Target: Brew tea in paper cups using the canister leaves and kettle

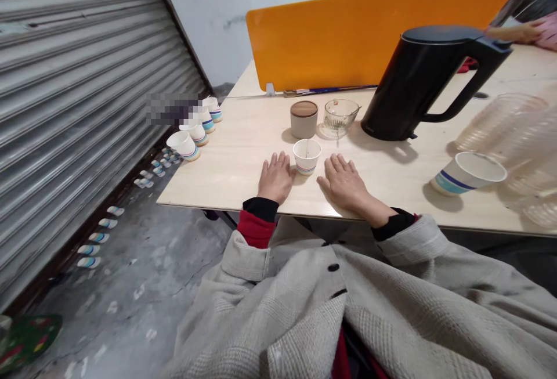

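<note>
Both of my hands rest palm down on the pale wooden table [243, 147], holding nothing. My left hand [276, 177] lies flat just left of a small white paper cup [307, 161] with coloured stripes, its fingers stretched out. On the other side of that cup is my right hand [343, 180], also flat with fingers extended. The cup stands upright, and a thin dark line shows inside it. Behind it are a grey canister [304, 125] with a wooden lid and a ribbed glass bowl [340, 116], with something thin leaning at its rim.
A black electric kettle [409, 86] stands back right. Another paper cup [467, 174] and stacked clear plastic cups [513, 129] are at the right. Several paper cups [185, 145] line the left edge; more stand on the floor. An orange divider [322, 42] crosses behind; beyond it, a person's hand [524, 32] shows.
</note>
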A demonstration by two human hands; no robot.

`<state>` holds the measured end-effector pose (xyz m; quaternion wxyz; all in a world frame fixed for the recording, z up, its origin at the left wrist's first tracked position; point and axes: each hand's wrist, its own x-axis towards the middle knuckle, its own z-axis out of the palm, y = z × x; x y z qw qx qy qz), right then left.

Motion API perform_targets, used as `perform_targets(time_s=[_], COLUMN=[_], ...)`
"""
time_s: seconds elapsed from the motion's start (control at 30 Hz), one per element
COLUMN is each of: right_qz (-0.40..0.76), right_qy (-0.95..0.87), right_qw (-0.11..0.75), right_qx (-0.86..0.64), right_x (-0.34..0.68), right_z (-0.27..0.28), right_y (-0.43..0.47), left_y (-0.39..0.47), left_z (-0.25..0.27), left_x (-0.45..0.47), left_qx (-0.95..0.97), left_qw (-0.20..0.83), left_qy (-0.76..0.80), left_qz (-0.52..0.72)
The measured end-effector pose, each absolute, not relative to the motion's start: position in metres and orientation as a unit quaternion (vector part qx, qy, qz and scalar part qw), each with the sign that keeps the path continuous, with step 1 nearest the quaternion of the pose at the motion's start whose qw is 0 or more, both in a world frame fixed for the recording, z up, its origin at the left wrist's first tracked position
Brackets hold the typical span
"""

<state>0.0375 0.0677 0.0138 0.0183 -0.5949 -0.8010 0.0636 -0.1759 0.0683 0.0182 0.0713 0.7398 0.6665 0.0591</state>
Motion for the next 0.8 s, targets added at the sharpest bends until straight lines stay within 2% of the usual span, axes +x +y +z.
perform_targets(time_s=[0.23, 0.8], right_qz=[0.051, 0.057], right_qy=[-0.809, -0.804], right_qw=[0.049, 0.022], right_qx=[-0.584, -0.591], right_x=[0.0404, 0.0379], right_z=[0.0047, 0.0114], right_y=[0.0709, 0.0687], left_y=[0.0685, 0.0697], left_z=[0.0191, 0.0171], left_x=[-0.1759, -0.1759], left_qx=[0.739, 0.738], left_qw=[0.069, 0.076], left_qy=[0.668, 0.668], left_qz=[0.054, 0.061])
